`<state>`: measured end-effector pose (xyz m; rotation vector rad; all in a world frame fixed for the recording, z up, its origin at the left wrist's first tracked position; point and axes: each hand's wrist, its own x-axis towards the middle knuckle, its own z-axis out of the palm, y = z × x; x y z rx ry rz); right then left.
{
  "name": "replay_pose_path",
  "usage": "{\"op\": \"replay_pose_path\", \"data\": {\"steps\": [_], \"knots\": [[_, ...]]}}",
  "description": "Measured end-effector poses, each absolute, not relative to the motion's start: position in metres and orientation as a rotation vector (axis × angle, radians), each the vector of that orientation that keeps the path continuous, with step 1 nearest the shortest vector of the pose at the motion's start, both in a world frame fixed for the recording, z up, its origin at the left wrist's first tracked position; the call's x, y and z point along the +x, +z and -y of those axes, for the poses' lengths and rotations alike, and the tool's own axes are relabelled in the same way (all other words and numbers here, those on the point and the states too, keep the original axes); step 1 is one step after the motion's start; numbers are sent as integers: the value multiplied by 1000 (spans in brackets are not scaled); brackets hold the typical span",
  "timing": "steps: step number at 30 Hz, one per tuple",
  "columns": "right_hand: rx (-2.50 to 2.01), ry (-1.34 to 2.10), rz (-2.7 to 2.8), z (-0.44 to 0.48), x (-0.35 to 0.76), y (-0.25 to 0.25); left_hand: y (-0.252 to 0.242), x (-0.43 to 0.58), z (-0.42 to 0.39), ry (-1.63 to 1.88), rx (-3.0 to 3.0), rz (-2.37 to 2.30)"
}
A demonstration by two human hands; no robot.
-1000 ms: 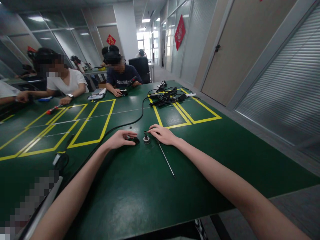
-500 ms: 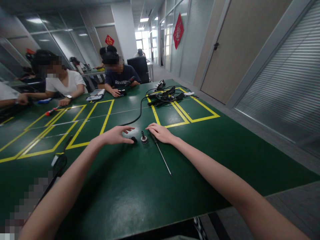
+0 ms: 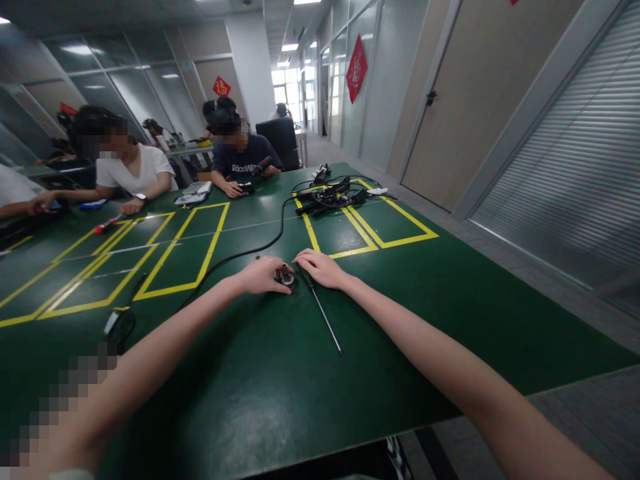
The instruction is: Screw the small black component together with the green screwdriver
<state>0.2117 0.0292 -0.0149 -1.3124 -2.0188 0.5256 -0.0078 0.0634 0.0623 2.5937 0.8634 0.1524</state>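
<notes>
My left hand [image 3: 265, 275] is closed around a small round metal part [image 3: 287, 275] with a dark stem standing up from it, on the green tabletop. Its thumb lies on the near side and the fingers on the far side. Dark material shows between the fingers beside the part; its shape cannot be made out. Just to the right, my right hand [image 3: 320, 268] rests on the table with its fingers over the dark handle of a screwdriver [image 3: 326, 316]. The long metal shaft lies on the table, its tip pointing toward me.
A black cable [image 3: 250, 251] runs behind my left hand. Tangled black cables and parts [image 3: 333, 195] lie at the back right within yellow tape outlines [image 3: 405, 239]. A coiled black lead [image 3: 120, 327] is beside my left forearm. People sit working across the table at the left.
My left hand has moved right and closed around the round metal part. The black round piece formerly by its thumb no longer shows separately. My right hand and the screwdriver have stayed nearly still.
</notes>
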Motion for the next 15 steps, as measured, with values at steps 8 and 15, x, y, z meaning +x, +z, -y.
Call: {"op": "replay_pose_path", "data": {"steps": [8, 15], "knots": [[-1322, 530, 2020, -30, 211, -14, 41, -19, -63, 271, 2663, -742], [-1308, 521, 2032, -31, 210, -16, 32, -28, -64, 284, 2946, -824]]}}
